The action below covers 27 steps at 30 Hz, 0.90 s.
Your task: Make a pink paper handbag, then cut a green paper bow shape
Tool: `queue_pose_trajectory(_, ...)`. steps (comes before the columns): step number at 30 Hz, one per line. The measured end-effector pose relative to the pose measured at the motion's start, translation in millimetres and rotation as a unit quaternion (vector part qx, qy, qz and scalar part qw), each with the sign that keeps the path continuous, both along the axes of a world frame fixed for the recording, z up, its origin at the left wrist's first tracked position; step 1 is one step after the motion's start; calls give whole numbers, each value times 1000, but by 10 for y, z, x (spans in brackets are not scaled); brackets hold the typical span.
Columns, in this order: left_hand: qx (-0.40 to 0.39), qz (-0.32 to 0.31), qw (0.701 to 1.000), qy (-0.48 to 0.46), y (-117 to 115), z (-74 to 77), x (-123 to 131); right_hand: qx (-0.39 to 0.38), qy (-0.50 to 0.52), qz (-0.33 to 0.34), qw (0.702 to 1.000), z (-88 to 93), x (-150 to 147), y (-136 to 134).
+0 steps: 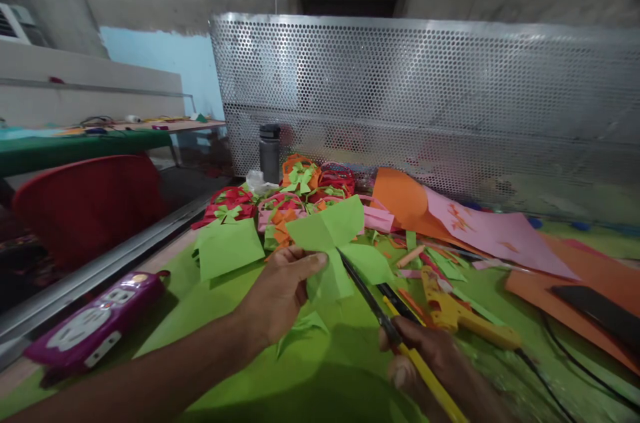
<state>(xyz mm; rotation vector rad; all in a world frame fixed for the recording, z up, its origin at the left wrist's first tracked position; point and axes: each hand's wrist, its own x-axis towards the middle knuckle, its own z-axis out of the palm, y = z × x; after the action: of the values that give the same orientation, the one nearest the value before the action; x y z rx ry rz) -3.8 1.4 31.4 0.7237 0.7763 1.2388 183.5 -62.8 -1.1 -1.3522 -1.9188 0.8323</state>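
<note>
Between the thumb and fingers of my left hand (280,286) is a bright green paper cutout (330,223) with several petal-like lobes, held above the table. My right hand (433,350) grips scissors (367,296) with dark blades and yellow handles. One blade tip meets the cutout near its centre, where the lobes join. A black and yellow strip (400,303) shows just right of that blade; I cannot tell if it is the other blade. Below the cutout lies a folded green paper scrap (303,330). A flat green paper square (231,248) sits left of my left hand.
Small paper bags (283,204) with handles crowd the back, before a dark bottle (270,153). A yellow glue gun (453,313) with a cord lies right, near a phone (597,310) and orange sheets (407,200). A purple power strip (97,323) lies left. A perforated metal panel (400,90) stands behind.
</note>
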Motion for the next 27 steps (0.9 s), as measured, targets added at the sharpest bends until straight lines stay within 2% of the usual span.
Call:
queue_pose_trajectory(10, 35, -63, 994, 78, 85, 38, -110, -25, -9, 18, 999, -3, 35, 7)
queue_pose_trajectory(15, 59, -39, 988, 136, 122, 65, -154, -20, 6, 47, 999, -16, 62, 27)
queue_pose_trajectory(23, 75, -65, 980, 171, 170, 111, -203, -34, 18, 49, 998, -61, 79, 52)
queue_pose_trajectory(27, 70, -97, 983, 141, 168, 151, -199, -18, 13, 41, 999, -29, 73, 42)
